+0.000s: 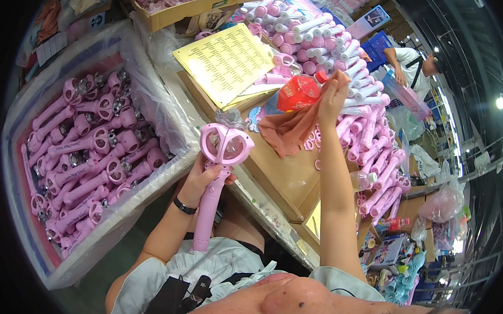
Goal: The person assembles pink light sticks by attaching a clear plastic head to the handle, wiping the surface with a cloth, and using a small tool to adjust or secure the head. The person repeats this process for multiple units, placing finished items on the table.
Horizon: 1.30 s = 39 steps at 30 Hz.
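My left hand (197, 180) is closed round the neck of a pink toy wand (208, 211), held upright in front of my body. Its round head has clear windows and a silvery top. Out to the right, my right hand (333, 101) grips an orange-brown cloth (289, 128), which hangs down over a cardboard tray (281, 175). Right behind the cloth lies a plastic bottle (299, 93) with a red label and red cap. Small pink rings (313, 140) are scattered beside the cloth.
To the left stands a plastic-lined bin (172, 165) full of pink wands. Yellow printed sheets (224, 63) lie on a box ahead. A large heap of pink and white wand parts (318, 42) covers the table's far right. Another person (415, 71) stands beyond it, holding a box.
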Available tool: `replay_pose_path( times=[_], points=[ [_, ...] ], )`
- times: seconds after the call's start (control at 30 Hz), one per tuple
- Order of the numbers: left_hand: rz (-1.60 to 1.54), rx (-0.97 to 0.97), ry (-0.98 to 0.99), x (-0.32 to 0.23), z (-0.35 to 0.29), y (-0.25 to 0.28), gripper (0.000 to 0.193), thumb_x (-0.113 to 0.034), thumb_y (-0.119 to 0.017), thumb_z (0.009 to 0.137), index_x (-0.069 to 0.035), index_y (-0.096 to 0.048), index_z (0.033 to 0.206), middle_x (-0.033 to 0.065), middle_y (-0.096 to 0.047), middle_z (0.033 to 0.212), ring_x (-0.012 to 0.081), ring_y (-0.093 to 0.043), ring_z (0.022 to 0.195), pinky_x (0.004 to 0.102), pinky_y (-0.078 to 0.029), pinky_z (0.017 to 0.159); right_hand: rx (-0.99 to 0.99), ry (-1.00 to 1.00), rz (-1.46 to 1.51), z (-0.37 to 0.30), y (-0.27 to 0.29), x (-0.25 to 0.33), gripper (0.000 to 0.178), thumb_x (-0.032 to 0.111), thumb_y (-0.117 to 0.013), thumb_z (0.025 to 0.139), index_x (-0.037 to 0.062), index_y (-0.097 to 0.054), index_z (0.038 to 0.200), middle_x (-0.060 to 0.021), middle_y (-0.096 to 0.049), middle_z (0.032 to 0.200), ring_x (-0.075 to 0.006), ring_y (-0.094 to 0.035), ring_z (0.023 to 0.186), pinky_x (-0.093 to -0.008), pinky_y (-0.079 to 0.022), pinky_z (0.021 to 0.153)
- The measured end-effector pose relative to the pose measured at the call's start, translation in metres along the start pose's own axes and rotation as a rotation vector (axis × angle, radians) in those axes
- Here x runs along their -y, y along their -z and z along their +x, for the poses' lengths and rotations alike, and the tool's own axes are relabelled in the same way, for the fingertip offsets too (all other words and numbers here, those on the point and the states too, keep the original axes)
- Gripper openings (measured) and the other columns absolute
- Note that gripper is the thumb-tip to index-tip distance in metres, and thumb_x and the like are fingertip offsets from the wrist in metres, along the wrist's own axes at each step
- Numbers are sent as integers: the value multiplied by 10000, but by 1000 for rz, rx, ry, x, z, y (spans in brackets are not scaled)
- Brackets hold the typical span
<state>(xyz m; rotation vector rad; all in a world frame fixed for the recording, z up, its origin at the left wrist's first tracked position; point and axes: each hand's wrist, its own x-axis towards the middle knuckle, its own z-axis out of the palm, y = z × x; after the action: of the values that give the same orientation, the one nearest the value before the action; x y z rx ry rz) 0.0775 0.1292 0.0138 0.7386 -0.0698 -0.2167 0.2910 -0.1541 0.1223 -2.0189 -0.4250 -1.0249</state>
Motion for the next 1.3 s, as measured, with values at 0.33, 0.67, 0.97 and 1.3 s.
replay_pose_path(
  times=[0.33,0.67,0.97,1.3],
  points=[
    [50,9,-34,-8,-12,-2,540,-203,-580,843,-44,-314,1285,146,-561,993,224,-637,776,316,-551,652,-337,-20,-46,-19,-11,-19,179,180,-516,927,42,-485,1036,-81,-487,923,-215,-476,863,-297,-380,848],
    [101,-31,97,-1,-6,-4,786,-74,-636,806,-101,-121,1398,126,-521,1055,162,-605,680,284,-538,557,-402,-906,1293,-47,79,-12,260,263,-415,974,30,-436,1087,-143,-552,1003,-224,-590,926,-373,-530,750],
    [321,-5,22,15,-11,-25,960,-100,-724,751,-61,-46,1430,144,-395,1252,175,-529,981,312,-472,827,-99,181,-336,-22,-11,2,264,132,-420,955,-33,-434,1161,-181,-491,1086,-294,-483,1017,-357,-378,912],
    [481,109,-133,30,-6,-37,964,-120,-754,729,-43,-93,1426,148,-368,1312,222,-430,1184,349,-398,957,-5,-496,300,-73,70,110,290,135,-454,956,-21,-493,1198,-60,-574,980,-101,-539,796,-232,-445,712]
  ],
)
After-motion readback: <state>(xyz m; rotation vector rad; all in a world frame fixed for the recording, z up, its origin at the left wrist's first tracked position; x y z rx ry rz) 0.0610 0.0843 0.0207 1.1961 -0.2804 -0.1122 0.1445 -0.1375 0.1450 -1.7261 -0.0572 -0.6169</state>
